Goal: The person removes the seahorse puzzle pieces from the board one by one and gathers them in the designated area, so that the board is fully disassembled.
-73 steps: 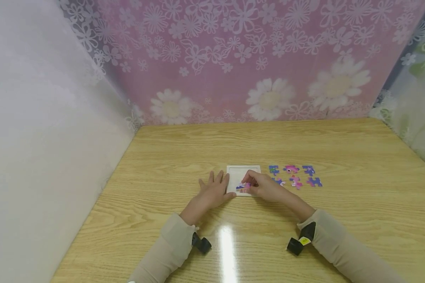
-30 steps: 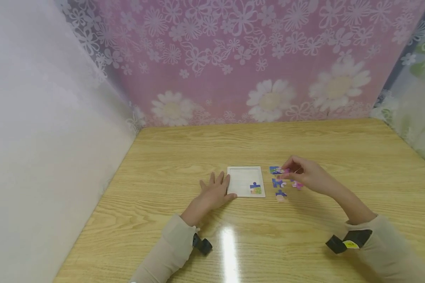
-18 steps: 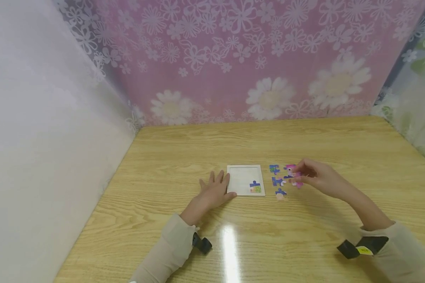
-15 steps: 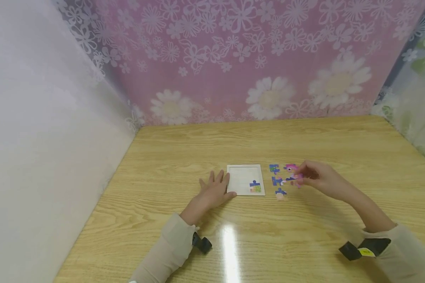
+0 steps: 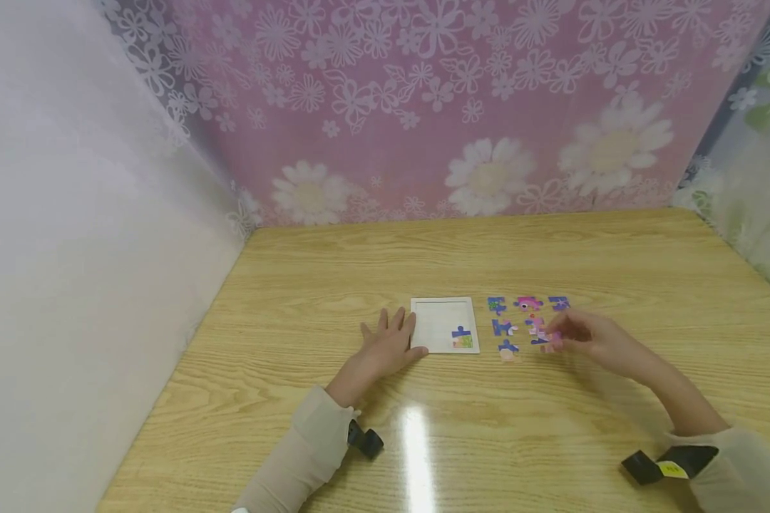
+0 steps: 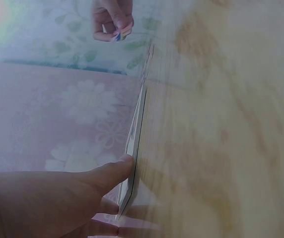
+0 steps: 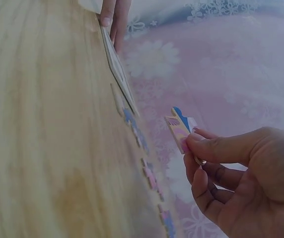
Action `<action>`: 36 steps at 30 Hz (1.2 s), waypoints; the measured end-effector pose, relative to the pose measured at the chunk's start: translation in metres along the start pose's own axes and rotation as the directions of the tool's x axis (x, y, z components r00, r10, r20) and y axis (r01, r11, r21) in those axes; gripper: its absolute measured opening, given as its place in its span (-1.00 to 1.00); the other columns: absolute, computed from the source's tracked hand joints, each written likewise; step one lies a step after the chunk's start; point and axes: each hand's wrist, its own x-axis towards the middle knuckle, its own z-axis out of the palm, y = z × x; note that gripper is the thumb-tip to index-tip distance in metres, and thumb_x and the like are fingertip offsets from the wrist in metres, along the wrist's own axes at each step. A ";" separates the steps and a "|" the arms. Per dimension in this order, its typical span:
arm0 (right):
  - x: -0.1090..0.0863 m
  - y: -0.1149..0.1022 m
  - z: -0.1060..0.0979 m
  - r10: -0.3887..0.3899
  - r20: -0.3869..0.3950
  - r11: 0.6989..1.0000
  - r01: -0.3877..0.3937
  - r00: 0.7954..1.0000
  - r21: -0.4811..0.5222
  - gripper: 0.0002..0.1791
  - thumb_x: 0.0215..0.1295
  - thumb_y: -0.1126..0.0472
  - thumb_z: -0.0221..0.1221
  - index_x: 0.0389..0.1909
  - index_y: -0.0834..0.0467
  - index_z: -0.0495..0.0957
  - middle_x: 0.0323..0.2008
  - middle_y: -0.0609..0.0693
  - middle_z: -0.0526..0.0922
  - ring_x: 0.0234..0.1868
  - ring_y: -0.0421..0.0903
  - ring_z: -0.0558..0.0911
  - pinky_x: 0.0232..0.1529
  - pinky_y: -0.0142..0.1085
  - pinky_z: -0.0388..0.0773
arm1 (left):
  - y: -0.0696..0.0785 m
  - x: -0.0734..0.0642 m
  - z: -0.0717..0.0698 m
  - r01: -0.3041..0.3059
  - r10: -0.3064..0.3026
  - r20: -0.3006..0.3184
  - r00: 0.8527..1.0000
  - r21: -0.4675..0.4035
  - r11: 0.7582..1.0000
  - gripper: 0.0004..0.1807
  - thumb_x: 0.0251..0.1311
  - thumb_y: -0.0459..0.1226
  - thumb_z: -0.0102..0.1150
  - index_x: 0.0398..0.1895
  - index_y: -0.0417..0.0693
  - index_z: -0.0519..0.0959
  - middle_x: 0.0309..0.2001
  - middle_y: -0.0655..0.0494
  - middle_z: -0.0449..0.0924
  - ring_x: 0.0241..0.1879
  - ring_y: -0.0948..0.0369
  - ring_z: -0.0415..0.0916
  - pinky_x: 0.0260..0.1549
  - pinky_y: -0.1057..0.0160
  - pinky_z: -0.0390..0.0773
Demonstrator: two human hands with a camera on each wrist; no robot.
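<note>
My left hand [image 5: 388, 343] lies with spread fingers against the left side of a white puzzle tray [image 5: 439, 299]; its thumb touches the tray's edge in the left wrist view. One blue, green and yellow jigsaw piece [image 5: 462, 338] sits in the tray's lower right corner. My right hand [image 5: 599, 342] pinches another jigsaw piece [image 7: 177, 130], pink, cream and blue, between thumb and fingertips. That piece is held raised over the table, by the loose pieces, and overlaps a pink piece [image 5: 534, 324] in the head view.
Several loose jigsaw pieces lie in rows right of the tray, among them a pink piece with an eye [image 5: 527, 304], a blue corner piece [image 5: 559, 303] and a blue and peach piece [image 5: 507, 351]. The wooden table [image 5: 334, 278] meets a floral backdrop [image 5: 385, 142] behind.
My right hand has carried its jigsaw piece from over the tray rightward across the loose pieces, lately a little closer to me, uncovering the piece in the tray's corner. The left hand stays put.
</note>
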 end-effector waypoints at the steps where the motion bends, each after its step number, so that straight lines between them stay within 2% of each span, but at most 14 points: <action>1: -0.001 0.002 0.001 0.007 0.004 1.000 -0.007 1.000 -0.002 -0.81 0.14 0.48 0.17 -0.24 0.20 0.53 -0.33 -0.07 0.55 -0.34 -0.23 0.52 -0.34 -0.41 0.47 | 0.000 0.000 0.000 -0.001 0.001 0.000 1.000 0.000 1.000 -0.18 0.26 0.19 -0.19 0.44 -0.05 -0.05 0.42 -0.08 -0.16 0.35 -0.17 -0.29 0.06 -0.38 -0.10; 4: -0.003 0.008 0.004 0.024 0.008 1.000 -0.024 1.000 -0.005 -0.79 0.12 0.50 0.16 -0.24 0.20 0.52 -0.34 -0.07 0.54 -0.35 -0.20 0.50 -0.35 -0.38 0.46 | 0.001 -0.001 -0.001 -0.001 0.001 0.001 1.000 -0.003 1.000 -0.18 0.26 0.18 -0.19 0.44 -0.06 -0.05 0.42 -0.08 -0.16 0.35 -0.17 -0.29 0.06 -0.38 -0.10; 9: -0.006 0.019 0.010 0.075 0.041 0.997 -0.076 0.996 0.031 -0.84 0.16 0.42 0.18 -0.25 0.17 0.51 -0.36 -0.06 0.52 -0.35 -0.20 0.49 -0.38 -0.36 0.45 | 0.001 -0.001 -0.001 0.000 0.000 0.003 1.000 -0.001 1.000 -0.19 0.27 0.17 -0.18 0.44 -0.07 -0.05 0.42 -0.08 -0.16 0.35 -0.17 -0.29 0.07 -0.38 -0.10; 17: -0.009 0.022 0.014 0.070 0.051 0.996 -0.072 0.996 0.056 -0.85 0.19 0.35 0.19 -0.20 0.19 0.53 -0.34 -0.02 0.55 -0.34 -0.21 0.51 -0.36 -0.37 0.44 | 0.000 -0.001 0.001 0.002 -0.002 0.004 1.000 -0.017 1.000 -0.19 0.27 0.17 -0.18 0.45 -0.05 -0.07 0.42 -0.08 -0.19 0.35 -0.17 -0.31 0.07 -0.38 -0.13; 29: -0.009 0.027 0.021 -0.049 -0.021 0.998 0.048 0.999 -0.043 -0.77 0.12 0.40 0.24 -0.18 0.15 0.56 -0.35 -0.12 0.54 -0.34 -0.25 0.50 -0.33 -0.41 0.46 | 0.002 -0.003 -0.003 -0.003 0.003 0.006 1.000 -0.037 0.999 -0.20 0.27 0.15 -0.14 0.44 -0.08 -0.04 0.42 -0.10 -0.17 0.34 -0.19 -0.29 0.06 -0.39 -0.13; 36: -0.008 0.029 0.022 -0.104 -0.042 0.991 0.101 0.994 -0.083 -0.76 0.09 0.45 0.24 -0.20 0.17 0.55 -0.40 -0.15 0.51 -0.39 -0.28 0.47 -0.42 -0.39 0.44 | 0.002 -0.002 -0.002 -0.014 0.014 -0.009 1.000 -0.034 0.999 -0.20 0.28 0.14 -0.14 0.44 -0.09 -0.03 0.41 -0.11 -0.16 0.34 -0.20 -0.28 0.05 -0.40 -0.12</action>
